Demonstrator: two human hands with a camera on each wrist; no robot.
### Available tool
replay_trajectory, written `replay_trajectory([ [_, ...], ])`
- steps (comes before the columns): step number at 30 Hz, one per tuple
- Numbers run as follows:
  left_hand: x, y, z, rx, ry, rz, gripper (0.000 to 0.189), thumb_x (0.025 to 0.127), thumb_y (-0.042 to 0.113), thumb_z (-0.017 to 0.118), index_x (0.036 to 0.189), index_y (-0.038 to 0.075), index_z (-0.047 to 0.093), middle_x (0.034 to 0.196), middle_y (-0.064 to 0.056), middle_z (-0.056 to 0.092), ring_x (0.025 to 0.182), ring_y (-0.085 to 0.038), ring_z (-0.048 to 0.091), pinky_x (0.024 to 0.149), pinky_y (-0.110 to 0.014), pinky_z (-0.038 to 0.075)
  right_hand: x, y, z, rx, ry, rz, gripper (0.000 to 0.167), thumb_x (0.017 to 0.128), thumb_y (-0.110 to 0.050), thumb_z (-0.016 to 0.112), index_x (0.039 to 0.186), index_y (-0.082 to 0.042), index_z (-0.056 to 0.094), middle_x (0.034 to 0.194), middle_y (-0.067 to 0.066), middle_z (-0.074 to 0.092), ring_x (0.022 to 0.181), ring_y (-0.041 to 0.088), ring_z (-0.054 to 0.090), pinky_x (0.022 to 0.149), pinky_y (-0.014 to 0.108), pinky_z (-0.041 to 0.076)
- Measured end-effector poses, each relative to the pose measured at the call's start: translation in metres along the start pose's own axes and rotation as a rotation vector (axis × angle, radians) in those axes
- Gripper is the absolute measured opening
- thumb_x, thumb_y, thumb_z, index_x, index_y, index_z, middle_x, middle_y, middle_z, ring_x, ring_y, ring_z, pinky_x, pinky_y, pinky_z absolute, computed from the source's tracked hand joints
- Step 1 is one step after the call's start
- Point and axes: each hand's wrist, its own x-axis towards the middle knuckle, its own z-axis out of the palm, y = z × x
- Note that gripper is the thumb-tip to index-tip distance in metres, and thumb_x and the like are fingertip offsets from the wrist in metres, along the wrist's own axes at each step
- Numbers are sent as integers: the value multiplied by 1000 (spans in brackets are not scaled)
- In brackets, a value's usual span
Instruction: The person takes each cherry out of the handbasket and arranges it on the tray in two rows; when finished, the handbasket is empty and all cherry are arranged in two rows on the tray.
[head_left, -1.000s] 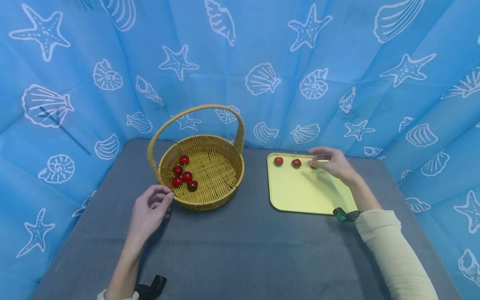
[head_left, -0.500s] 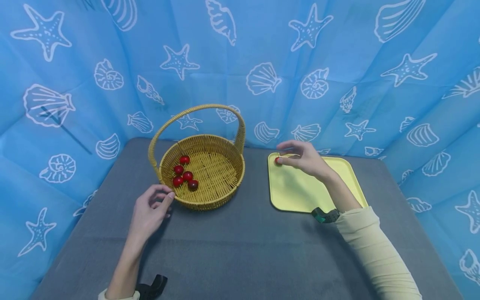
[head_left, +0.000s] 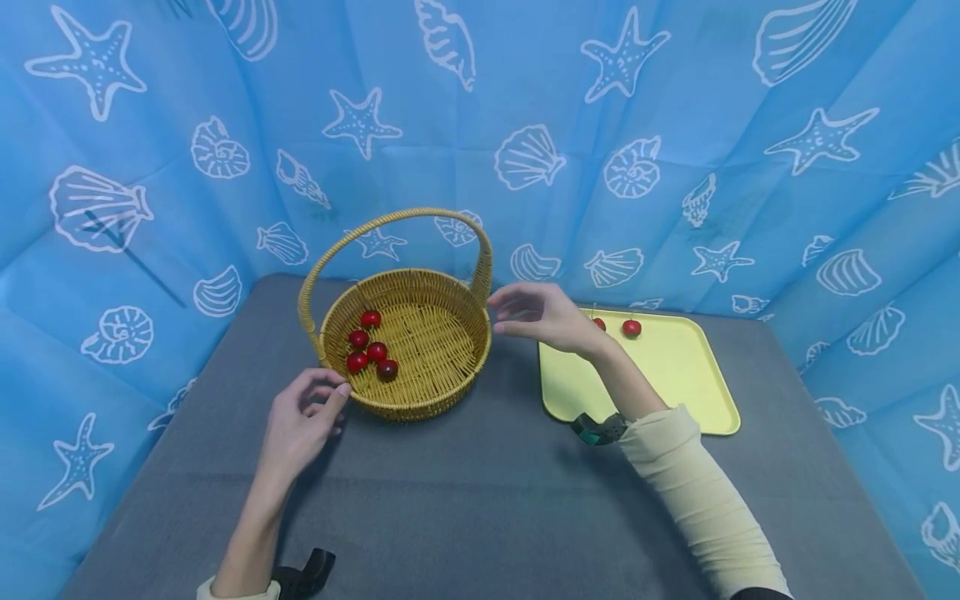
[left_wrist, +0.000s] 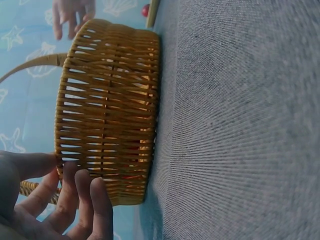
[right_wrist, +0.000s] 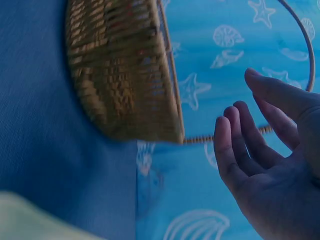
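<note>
A round wicker basket (head_left: 408, 408) with a tall handle stands left of centre in the head view. Several dark red cherries (head_left: 377, 353) lie inside, gathered on its left side. My left hand (head_left: 303, 421) holds the basket's near-left rim, its thumb at the edge and its other fingers against the outer wall (left_wrist: 107, 100). Just right of the basket, my right hand (head_left: 543, 317) hovers with fingers loosely bent and apart. No object shows between its fingers in the right wrist view. Behind it lies a yellow tray (head_left: 645, 383) with two cherries (head_left: 632, 328) visible; the hand covers the tray's far-left corner.
Grey cloth (head_left: 450, 500) covers the table. A blue curtain (head_left: 450, 125) printed with white shells and starfish hangs behind and at both sides. The basket handle (head_left: 397, 217) arches above the basket.
My right hand has swept left, from the right-hand cherry on the tray past the leftmost one to the basket's right side. The left hand and basket have stayed in place.
</note>
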Motion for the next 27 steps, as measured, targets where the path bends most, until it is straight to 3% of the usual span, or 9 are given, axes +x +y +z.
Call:
replay_trajectory([
  [3, 0, -1, 0, -4, 2, 5, 29, 108, 25, 69, 130, 7, 64, 113, -27, 74, 75, -22, 77, 67, -29, 65, 11, -5, 11, 29, -50, -26, 39, 95, -4, 81, 133, -1, 70, 132, 20, 73, 120, 33, 73, 108, 53, 61],
  [7, 0, -1, 0, -3, 3, 5, 29, 108, 28, 69, 129, 7, 64, 113, -27, 74, 74, -22, 77, 67, -30, 65, 27, -10, 26, 45, -121, -61, 38, 96, -3, 81, 132, -3, 71, 131, 16, 74, 115, 30, 74, 106, 47, 63],
  [11, 0, -1, 0, -3, 1, 4, 29, 108, 28, 69, 129, 8, 65, 114, -27, 74, 74, -23, 77, 67, -30, 66, 43, -15, 39, 45, -173, -85, 37, 95, -3, 81, 131, -2, 72, 132, 16, 74, 115, 35, 75, 107, 46, 63],
  [16, 0, 0, 0, -1, 1, -1, 28, 108, 28, 69, 129, 9, 65, 115, -26, 74, 72, -22, 76, 68, -31, 66, 61, -20, 52, 38, -222, -82, 37, 95, -4, 82, 130, -2, 71, 135, 17, 72, 117, 39, 74, 107, 46, 63],
  [27, 0, 2, 1, 1, 4, -16, 30, 108, 30, 69, 129, 9, 65, 116, -26, 74, 73, -21, 76, 68, -30, 66, 100, -23, 75, -12, -311, -56, 37, 97, -8, 81, 132, -2, 70, 135, 19, 73, 120, 33, 73, 105, 30, 61],
])
